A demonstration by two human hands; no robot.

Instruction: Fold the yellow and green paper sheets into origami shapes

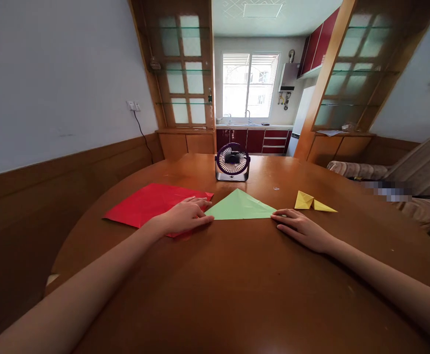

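L fingers (202, 202) & R fingers (284, 213) unclenched, touching opp. corners of green ppr triangle (239, 206).

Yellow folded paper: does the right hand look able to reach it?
Probably yes: the yellow folded paper lies near the right hand, nothing visible between, though that hand touches the green paper.

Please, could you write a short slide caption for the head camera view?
Left hand and right hand touch a green paper triangle, between red paper and folded yellow paper.
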